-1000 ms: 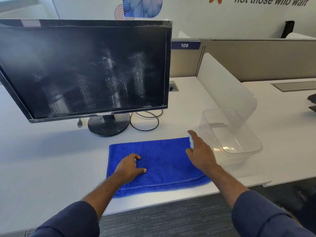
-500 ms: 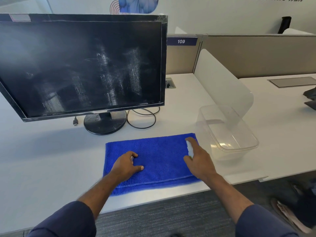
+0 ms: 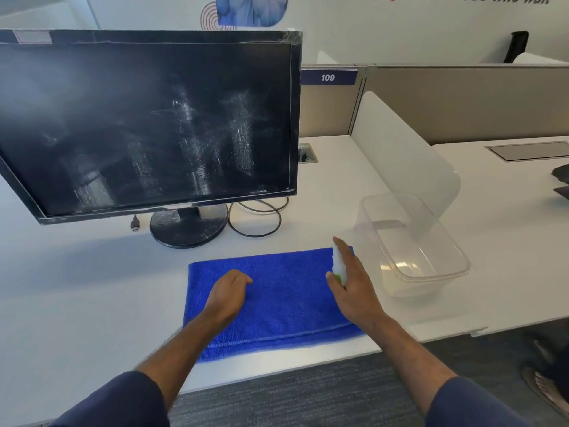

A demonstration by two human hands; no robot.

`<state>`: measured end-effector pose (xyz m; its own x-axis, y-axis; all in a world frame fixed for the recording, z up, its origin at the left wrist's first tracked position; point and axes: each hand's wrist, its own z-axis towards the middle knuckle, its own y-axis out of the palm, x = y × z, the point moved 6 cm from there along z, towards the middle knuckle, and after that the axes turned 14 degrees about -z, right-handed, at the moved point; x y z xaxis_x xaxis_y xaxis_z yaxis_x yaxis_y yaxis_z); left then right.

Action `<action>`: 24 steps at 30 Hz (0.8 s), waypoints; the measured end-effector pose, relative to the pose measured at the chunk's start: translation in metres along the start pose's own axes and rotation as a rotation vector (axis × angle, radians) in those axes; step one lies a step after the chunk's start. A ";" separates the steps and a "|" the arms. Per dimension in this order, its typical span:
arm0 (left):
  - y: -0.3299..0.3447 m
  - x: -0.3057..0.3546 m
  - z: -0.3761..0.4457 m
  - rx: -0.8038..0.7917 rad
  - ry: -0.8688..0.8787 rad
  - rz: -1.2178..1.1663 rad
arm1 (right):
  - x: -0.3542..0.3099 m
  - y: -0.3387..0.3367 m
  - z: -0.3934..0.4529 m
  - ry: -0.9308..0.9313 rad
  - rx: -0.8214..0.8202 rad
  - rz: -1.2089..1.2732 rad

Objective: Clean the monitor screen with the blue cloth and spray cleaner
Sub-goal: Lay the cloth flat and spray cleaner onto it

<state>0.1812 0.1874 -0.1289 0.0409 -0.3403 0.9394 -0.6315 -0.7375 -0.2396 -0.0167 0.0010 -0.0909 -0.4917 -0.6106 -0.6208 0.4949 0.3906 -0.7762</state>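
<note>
The black monitor (image 3: 147,118) stands at the left of the desk, its dark screen streaked with whitish smears. A folded blue cloth (image 3: 286,291) lies flat at the desk's front edge. My left hand (image 3: 229,292) rests on the cloth's left part, fingers curled loosely, pressing it down. My right hand (image 3: 354,288) is over the cloth's right end and grips a small white spray bottle (image 3: 338,260) with a green patch, index finger on top of it. Most of the bottle is hidden by my hand.
A clear plastic tub (image 3: 412,245) stands just right of my right hand. A frosted divider panel (image 3: 400,155) rises behind it. A black cable loop (image 3: 257,218) and the round monitor base (image 3: 187,226) lie behind the cloth. A foot in a sandal (image 3: 545,386) shows at bottom right.
Both hands keep their places on the cloth. My left fingers have curled in slightly. The view has shifted a little.
</note>
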 end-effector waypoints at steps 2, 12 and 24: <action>0.009 0.010 0.002 -0.058 0.000 -0.043 | -0.001 -0.005 0.008 -0.012 0.015 0.060; 0.041 0.037 0.033 -0.097 0.063 0.023 | 0.014 -0.021 0.066 0.099 0.163 0.237; 0.069 0.055 0.080 -0.004 0.091 -0.034 | 0.028 -0.003 0.148 0.202 0.235 0.200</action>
<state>0.2019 0.0708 -0.1136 -0.0077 -0.2605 0.9655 -0.6337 -0.7456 -0.2062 0.0740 -0.1193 -0.0896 -0.4881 -0.3809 -0.7853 0.7352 0.3054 -0.6051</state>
